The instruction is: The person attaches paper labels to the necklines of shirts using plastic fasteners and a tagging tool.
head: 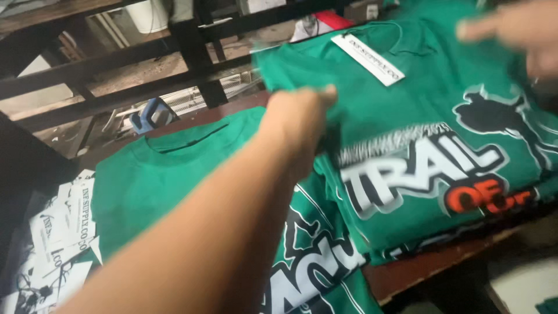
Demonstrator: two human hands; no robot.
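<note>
I am looking down at two green T-shirts on a brown wooden surface (407,273). My left hand (296,116) is reaching across the near shirt (157,180), which is lying flat with its neck pointing away from me. The grip of this hand is closing on the left edge of the folded green T-shirt (418,116), with the thumb on top and the fingers tucked under the cloth. That folded shirt is sitting on the right, on top of more green cloth, with big white and orange letters and a dark picture on it. A white paper tag (368,59) is lying near its neck. My right hand (517,32) is blurry at the top right corner, above the folded shirt, with fingers spread and nothing in its grip. A pile of white paper tags (55,244) is lying at the far left.
</note>
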